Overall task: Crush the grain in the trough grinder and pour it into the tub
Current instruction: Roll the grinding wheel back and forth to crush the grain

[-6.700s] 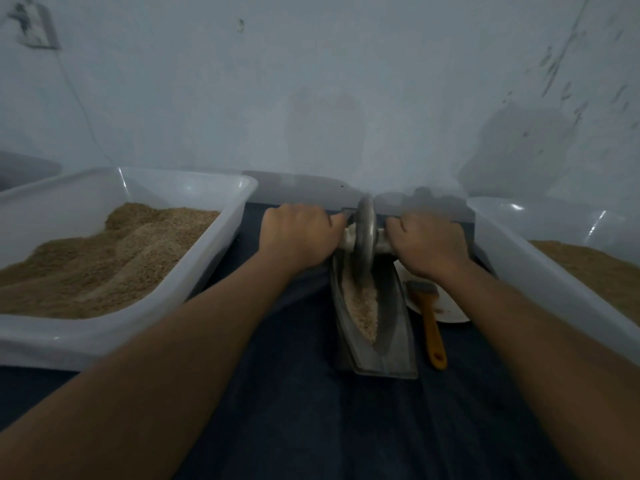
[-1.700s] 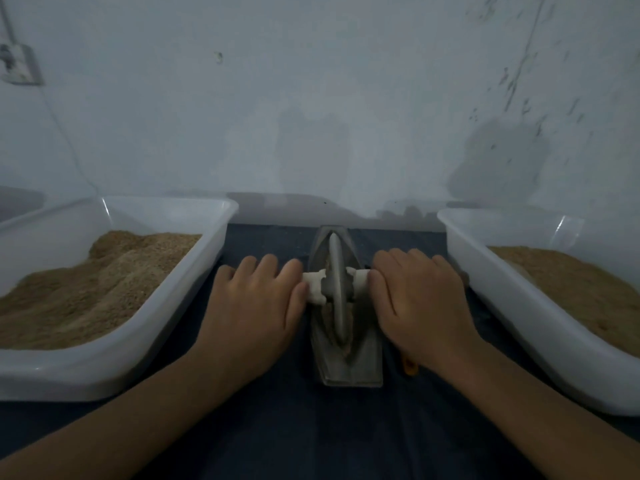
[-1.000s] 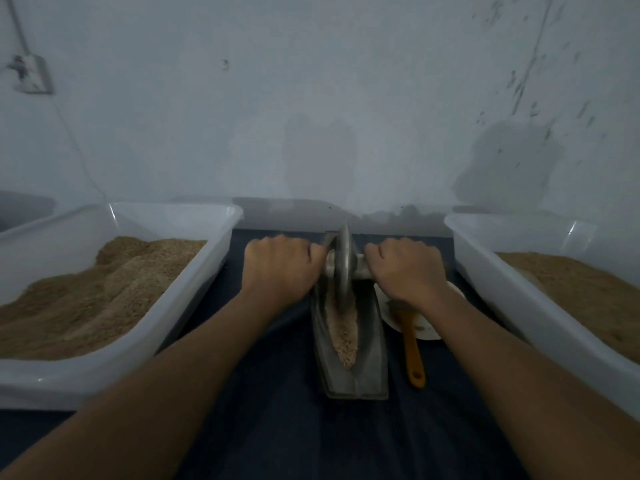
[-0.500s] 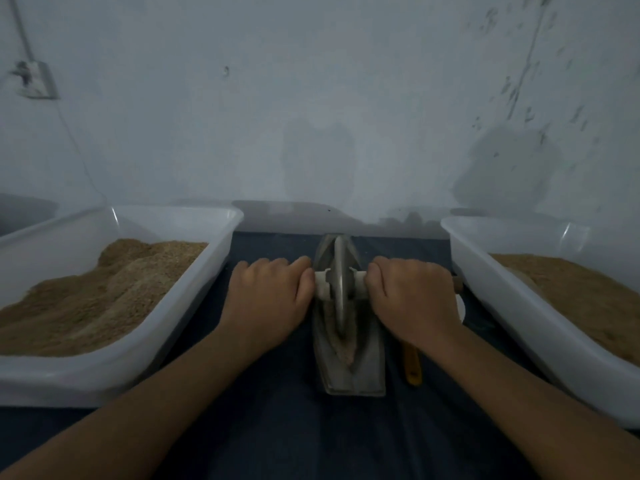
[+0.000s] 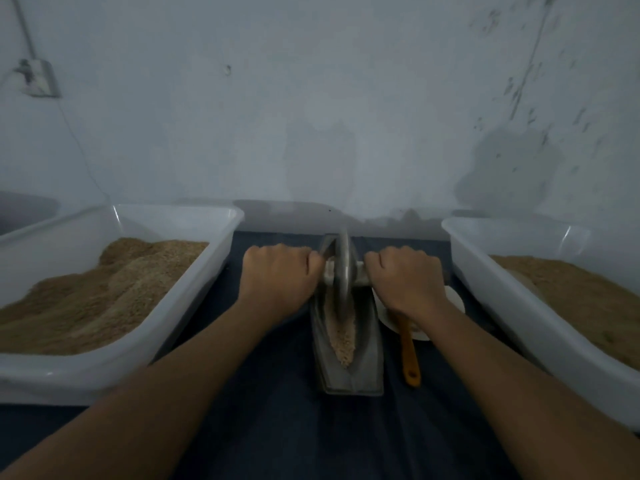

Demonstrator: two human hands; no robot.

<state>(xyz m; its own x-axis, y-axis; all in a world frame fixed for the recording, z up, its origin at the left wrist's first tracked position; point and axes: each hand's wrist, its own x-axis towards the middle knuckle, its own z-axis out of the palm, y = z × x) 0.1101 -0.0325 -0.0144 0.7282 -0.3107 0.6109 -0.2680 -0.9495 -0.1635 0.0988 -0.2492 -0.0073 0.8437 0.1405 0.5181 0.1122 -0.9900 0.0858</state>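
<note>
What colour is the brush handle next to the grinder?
Orange. The brush handle shows best in the head view.

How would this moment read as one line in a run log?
step: crushing | left hand: grips axle | right hand: grips axle | wheel: far end of trough | grain: in trough, unpoured

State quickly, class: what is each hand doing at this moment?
Left hand: closed, gripping the left end of the grinding wheel's axle.
Right hand: closed, gripping the right end of the same axle.
</note>
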